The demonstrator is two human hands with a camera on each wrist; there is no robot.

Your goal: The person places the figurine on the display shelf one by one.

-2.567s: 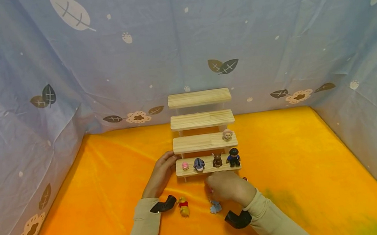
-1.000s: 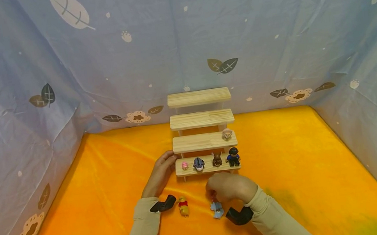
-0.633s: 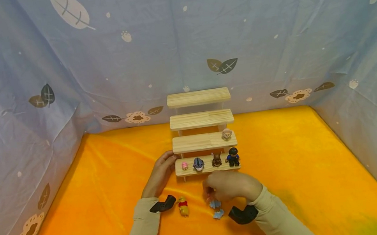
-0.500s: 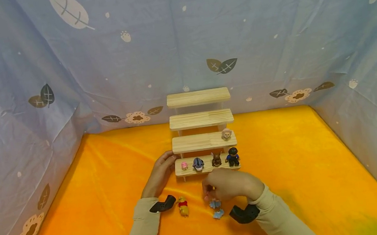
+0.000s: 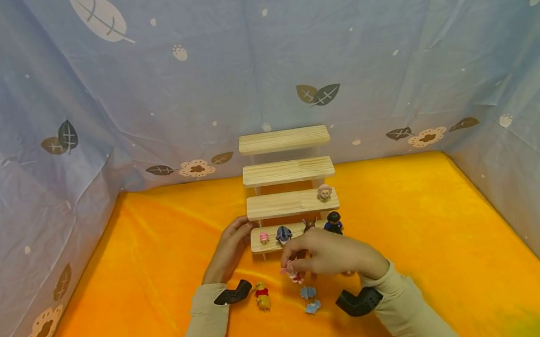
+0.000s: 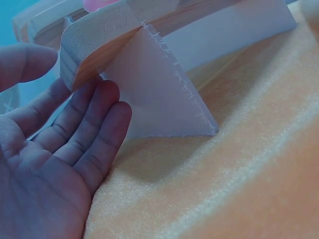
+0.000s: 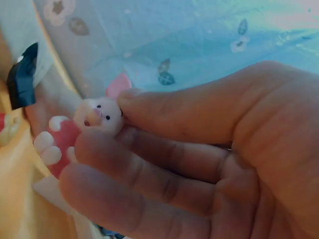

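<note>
In the right wrist view, my right hand (image 7: 199, 144) pinches a small piglet figurine (image 7: 102, 117) in a red outfit by its head, thumb against the fingers. The head view has this hand (image 5: 333, 253) in front of the bottom step, partly covering the brown figurine (image 5: 309, 223) and the black-haired figurine (image 5: 333, 221). My left hand (image 5: 229, 249) is at the left end of the stepped wooden shelf (image 5: 274, 206). Its loosely extended fingers touch the underside of a plank (image 6: 99, 40), the thumb beside the plank's end.
On the bottom step stand a pink figurine (image 5: 264, 238) and a grey donkey figurine (image 5: 284, 234). A pale figurine (image 5: 324, 193) sits one step higher. A yellow bear figurine (image 5: 262, 297) and light-blue pieces (image 5: 310, 300) lie on the orange cloth (image 5: 435, 238). Patterned curtains surround the area.
My right hand has lifted the piglet figurine from beside the light-blue pieces and shifted slightly up toward the shelf, uncovering those pieces. My left hand has stayed in place.
</note>
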